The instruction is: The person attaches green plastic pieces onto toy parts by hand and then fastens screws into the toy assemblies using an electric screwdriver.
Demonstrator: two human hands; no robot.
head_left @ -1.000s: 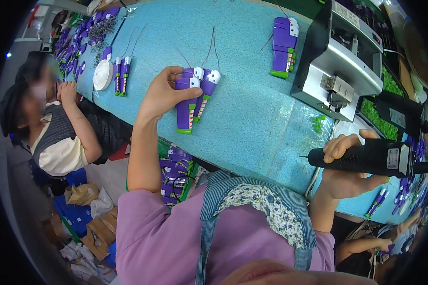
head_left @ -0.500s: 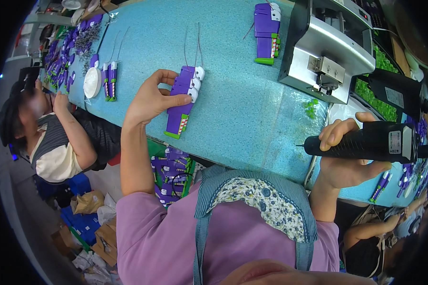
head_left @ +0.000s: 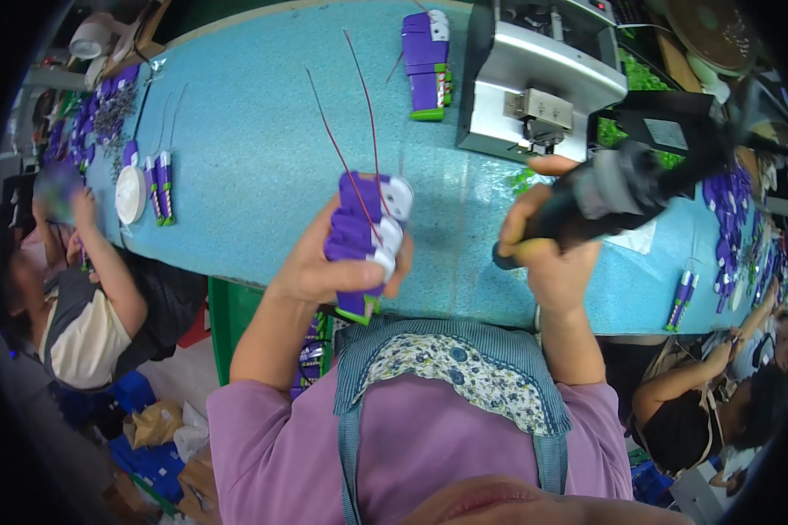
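My left hand (head_left: 306, 267) grips a purple, white and green plastic toy part (head_left: 350, 214), thumb across its front. Two thin dark red wires (head_left: 372, 122) stand up from it toward the far side of the table. To its right, my right hand (head_left: 556, 271) is wrapped round a black electric screwdriver (head_left: 591, 201), blurred by motion. The screwdriver's nose points down and left, apart from the toy part; its bit cannot be made out. A similar purple part (head_left: 425, 61) lies at the far side of the table.
A silver machine (head_left: 534, 79) stands on the blue table (head_left: 245, 114) at the far right. Small purple pieces (head_left: 159, 188) lie beside a white round dish (head_left: 130, 194) on the left. Co-workers sit at left and right. A green crate (head_left: 228, 328) stands below the table edge.
My left hand has brought the toy part nearer to me and rightward, tilting it. My right hand has swung the screwdriver left, nose turned downward. The whole view has shifted a little.
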